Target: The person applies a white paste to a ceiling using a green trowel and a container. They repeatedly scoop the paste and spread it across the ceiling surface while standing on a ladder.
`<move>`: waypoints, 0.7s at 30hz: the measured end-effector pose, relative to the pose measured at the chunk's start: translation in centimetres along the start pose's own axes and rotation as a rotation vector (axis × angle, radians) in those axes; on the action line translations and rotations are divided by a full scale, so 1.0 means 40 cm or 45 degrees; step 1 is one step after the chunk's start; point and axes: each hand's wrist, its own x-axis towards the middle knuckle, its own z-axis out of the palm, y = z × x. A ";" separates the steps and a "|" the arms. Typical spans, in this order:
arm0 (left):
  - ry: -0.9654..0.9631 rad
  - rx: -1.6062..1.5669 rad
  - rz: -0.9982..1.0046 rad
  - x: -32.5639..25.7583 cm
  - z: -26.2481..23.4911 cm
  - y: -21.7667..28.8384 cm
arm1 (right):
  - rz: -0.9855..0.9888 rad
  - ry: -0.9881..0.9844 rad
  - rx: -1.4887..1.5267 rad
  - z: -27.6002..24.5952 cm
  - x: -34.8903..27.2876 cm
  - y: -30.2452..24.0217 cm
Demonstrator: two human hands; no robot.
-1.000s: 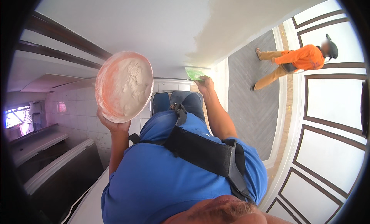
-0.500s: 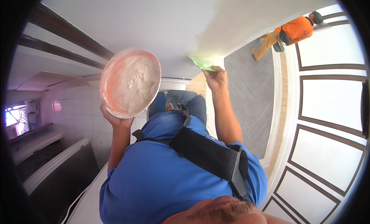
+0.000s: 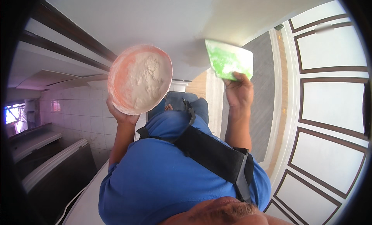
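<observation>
My left hand (image 3: 121, 115) is closed on the lower edge of a round orange bowl (image 3: 119, 79), supporting it from beneath and tilting its inside into view. Thick off-white putty (image 3: 149, 75) lies in a lumpy heap there and smears the bowl's sides. In my right hand (image 3: 239, 95) is a flat green plastic putty spreader (image 3: 223, 60), pinched along its lower edge between thumb and fingers. White putty coats much of its face. Its far edge lies close to the wall (image 3: 166, 27); whether they touch I cannot tell. A darker, beige patch (image 3: 248, 15) covers part of that wall.
Dark brown trim strips (image 3: 73, 25) run along the left. White panels with brown frames (image 3: 329, 99) line the right, beyond a grey floor strip (image 3: 257, 105). Dark slabs with pale edges (image 3: 62, 167) lie at lower left, near a white-tiled surface (image 3: 83, 112).
The spreader has come away to the right and turned its putty-covered face into view. The bowl has shifted slightly right. The person in orange at the far right has left the picture.
</observation>
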 end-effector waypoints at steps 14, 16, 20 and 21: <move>0.013 0.059 0.049 -0.016 -0.008 -0.001 | 0.449 0.322 0.091 -0.439 0.356 0.491; -0.017 0.034 0.041 -0.017 -0.005 -0.003 | 0.429 0.328 0.112 -0.435 0.385 0.487; -0.033 0.021 0.044 -0.016 -0.013 0.001 | 0.366 0.332 0.181 -0.377 0.377 0.450; -0.032 0.006 0.036 -0.017 -0.017 -0.002 | 0.342 0.326 0.191 -0.350 0.361 0.421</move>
